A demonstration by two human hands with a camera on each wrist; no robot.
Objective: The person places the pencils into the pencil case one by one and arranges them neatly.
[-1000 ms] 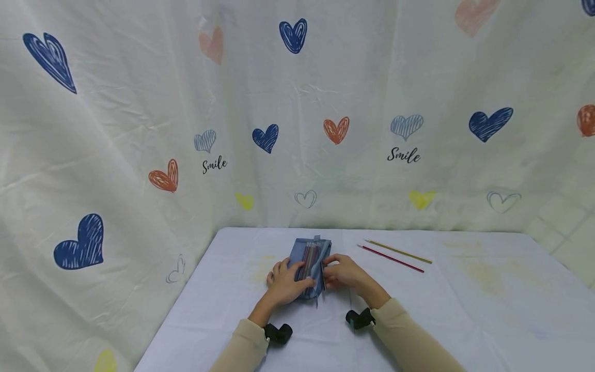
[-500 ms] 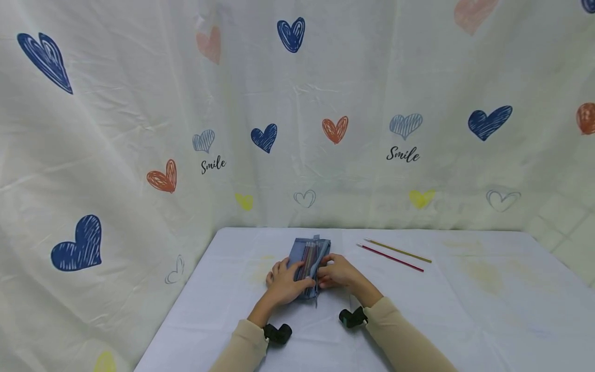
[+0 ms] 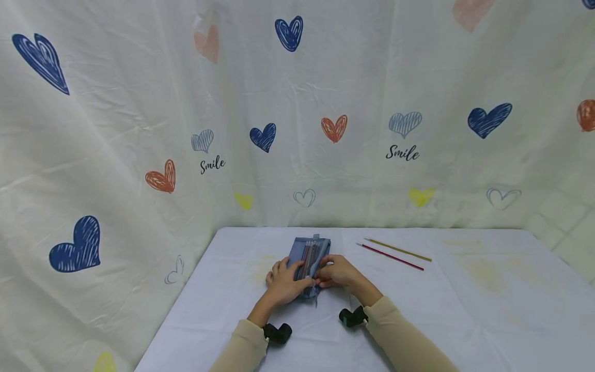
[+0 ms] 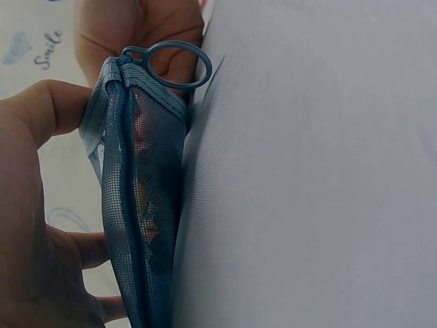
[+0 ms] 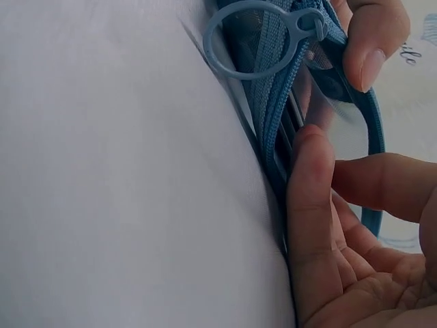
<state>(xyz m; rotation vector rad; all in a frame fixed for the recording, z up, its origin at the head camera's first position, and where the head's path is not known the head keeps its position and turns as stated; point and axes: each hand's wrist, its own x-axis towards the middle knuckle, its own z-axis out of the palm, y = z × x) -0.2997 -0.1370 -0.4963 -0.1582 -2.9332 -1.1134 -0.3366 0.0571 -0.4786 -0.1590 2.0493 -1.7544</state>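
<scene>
A blue mesh pencil case (image 3: 302,249) with a clear window lies on the white table, several pencils (image 3: 310,253) showing through it. My left hand (image 3: 282,283) grips it across the near half, fingers on the left and thumb towards the right edge. The zip is open along the right side, and a blue ring pull (image 5: 249,41) hangs at the near end. At that opening my right hand (image 3: 341,273) has its thumb and forefinger together. Thin dark pencils (image 5: 295,113) run towards those fingertips in the right wrist view; their ends are hidden.
To the right of the case lie a yellow pencil (image 3: 397,249) and a red pencil (image 3: 392,257), side by side on the table (image 3: 483,320). Behind the table hangs a white curtain (image 3: 353,77) printed with hearts.
My right hand has shifted slightly left, in against the case's open edge. The left hand and the two loose pencils stay in place, while the head view has tilted very slightly.
</scene>
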